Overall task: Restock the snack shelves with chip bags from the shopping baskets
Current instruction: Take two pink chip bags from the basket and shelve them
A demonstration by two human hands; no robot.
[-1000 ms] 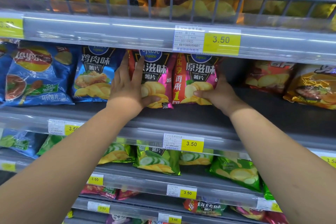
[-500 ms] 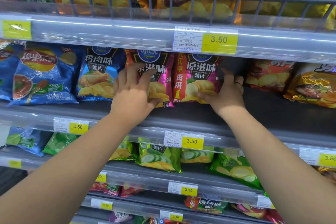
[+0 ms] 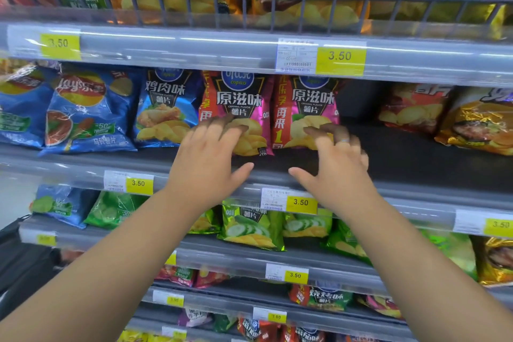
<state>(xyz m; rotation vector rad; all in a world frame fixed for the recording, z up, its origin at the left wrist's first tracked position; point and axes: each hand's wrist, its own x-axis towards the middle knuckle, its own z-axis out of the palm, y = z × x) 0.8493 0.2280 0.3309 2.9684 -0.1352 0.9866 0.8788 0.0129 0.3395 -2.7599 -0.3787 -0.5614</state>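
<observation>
- I am reaching my left hand (image 3: 208, 164) up over the front of the middle shelf (image 3: 416, 164), fingers spread wide and thumb stuck out sideways, holding nothing.
- Its blurred fingertips (image 3: 222, 123) are lying across the lower part of the left pink bag (image 3: 241, 100); I cannot tell whether they are touching the foil.
- I am holding my right hand (image 3: 336, 172) beside it, also over the shelf's front, fingers loosely bent and parted, gripping nothing.
- A ring (image 3: 344, 141) is showing on one finger, and the fingertips are hovering at the bottom of the right pink bag (image 3: 311, 100); I cannot tell if they are touching it.
- Those two pink bags are standing upright side by side, touching, at the shelf's middle.
- One blue chicken-flavour bag (image 3: 166, 108) is leaning just beside them, toward the shelf's left end.
- Two blue Lay's bags (image 3: 83, 111) are lying farther along that same end.
- One red bag (image 3: 413, 108) and one gold bag (image 3: 480, 122) are resting toward the shelf's right end, apart from the pink pair.
- Green cucumber bags (image 3: 249, 228), at least three, are sitting one level below the shelf.
</observation>
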